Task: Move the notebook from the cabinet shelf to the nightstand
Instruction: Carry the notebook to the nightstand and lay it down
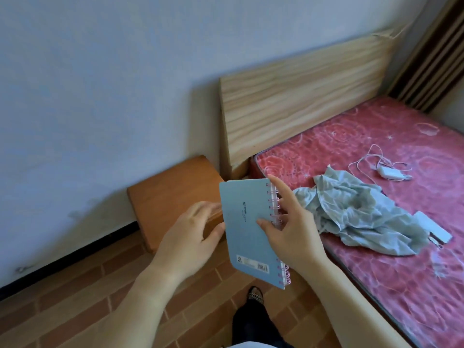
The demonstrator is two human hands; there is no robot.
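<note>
Both hands carry the spiral notebook (247, 229) mid-frame: right hand (293, 234) pinching the coil edge, left hand (190, 237) fingers tucked behind; next, lower it flat onto the nightstand (170, 194).

one head cam, fwd and down, close over hands (190, 237), slightly tilted perhaps

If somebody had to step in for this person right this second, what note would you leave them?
Left hand: holds the notebook's left edge, fingers behind it.
Right hand: grips the spiral-bound side, thumb on the cover.
Notebook: off the shelf, held in the air, barcode end toward the person, in front of the orange-brown nightstand beside the bed.
Done: pick-up and carry.
Left: lay the notebook on the nightstand top, which shows nothing on it, then let go.
</note>
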